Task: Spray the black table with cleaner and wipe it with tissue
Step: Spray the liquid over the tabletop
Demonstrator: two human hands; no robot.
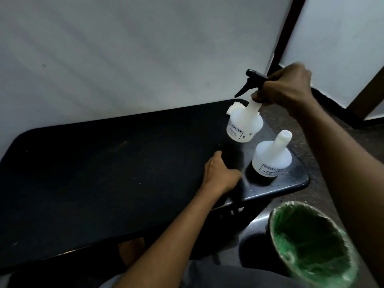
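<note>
My right hand grips the neck of a white spray bottle with a black trigger head, held tilted above the far right part of the black table. A crumpled white tissue lies on the table behind the bottle, partly hidden by it. My left hand rests palm down on the table, fingers loosely curled, with nothing in it. A second white bottle without a spray head stands upright near the table's right end.
A bin lined with a green bag stands on the floor at the lower right, beside the table's right end. A pale wall runs along the table's far edge. A dark door frame rises at the upper right.
</note>
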